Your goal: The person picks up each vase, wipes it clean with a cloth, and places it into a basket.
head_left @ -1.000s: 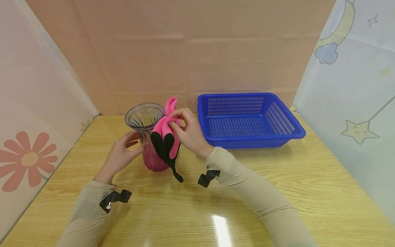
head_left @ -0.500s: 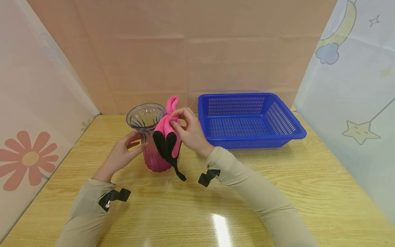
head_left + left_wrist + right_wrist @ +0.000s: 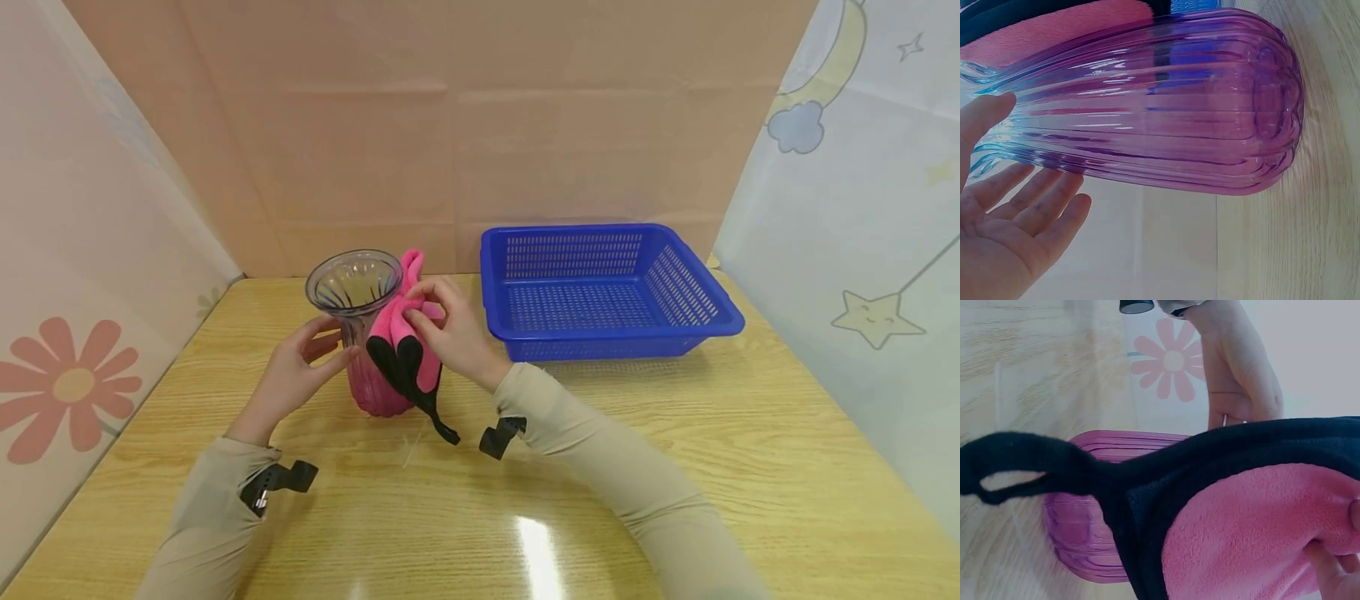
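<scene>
A ribbed glass vase (image 3: 373, 390), clear at its flared rim and pink toward the base, stands upright on the table. My left hand (image 3: 288, 382) holds it by the narrow neck; in the left wrist view the thumb and fingers lie on opposite sides of the glass (image 3: 1179, 119). My right hand (image 3: 459, 335) pinches a bunched pink cloth (image 3: 430, 368) with black edging against the vase's right side, just below the rim. From the cloth hangs a black loop (image 3: 1016, 440), clear of the tabletop. Part of the vase is hidden behind the cloth.
A blue plastic basket (image 3: 600, 337) with slotted walls sits on the wooden table (image 3: 480, 500) at the back right. Behind stands a peach backdrop (image 3: 450, 150); printed panels flank both sides. A black strap device (image 3: 281, 479) is on each wrist.
My right hand has lowered slightly with the cloth along the vase's side, and the cloth's top fold sits lower. My left hand stays on the neck and the vase has hardly moved.
</scene>
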The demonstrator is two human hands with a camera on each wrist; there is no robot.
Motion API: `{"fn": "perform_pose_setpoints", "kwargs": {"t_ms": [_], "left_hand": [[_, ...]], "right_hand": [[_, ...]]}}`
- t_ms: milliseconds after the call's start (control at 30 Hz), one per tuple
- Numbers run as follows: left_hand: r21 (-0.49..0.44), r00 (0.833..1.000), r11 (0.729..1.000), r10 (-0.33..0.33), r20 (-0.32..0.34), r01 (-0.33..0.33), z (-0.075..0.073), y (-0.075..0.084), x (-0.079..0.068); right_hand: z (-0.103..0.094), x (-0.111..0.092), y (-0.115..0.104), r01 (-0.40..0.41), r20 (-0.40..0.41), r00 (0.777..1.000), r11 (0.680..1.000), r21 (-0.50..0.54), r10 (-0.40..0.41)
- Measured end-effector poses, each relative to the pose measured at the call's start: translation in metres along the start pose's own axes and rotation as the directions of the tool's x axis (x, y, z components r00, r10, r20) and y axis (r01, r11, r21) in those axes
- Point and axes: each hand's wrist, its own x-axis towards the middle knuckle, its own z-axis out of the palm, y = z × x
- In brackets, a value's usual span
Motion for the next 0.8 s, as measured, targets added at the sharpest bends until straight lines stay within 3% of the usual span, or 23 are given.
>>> {"fn": "perform_pose_setpoints", "kwargs": {"t_ms": [800], "left_hand": [[0.044, 1.0, 0.999, -0.012, -0.028, 0.013, 0.002, -0.004, 0.001]], "right_hand": [[0.009, -0.023, 0.024, -0.058, 0.057, 0.996, 0.979, -0.197, 0.07]]}}
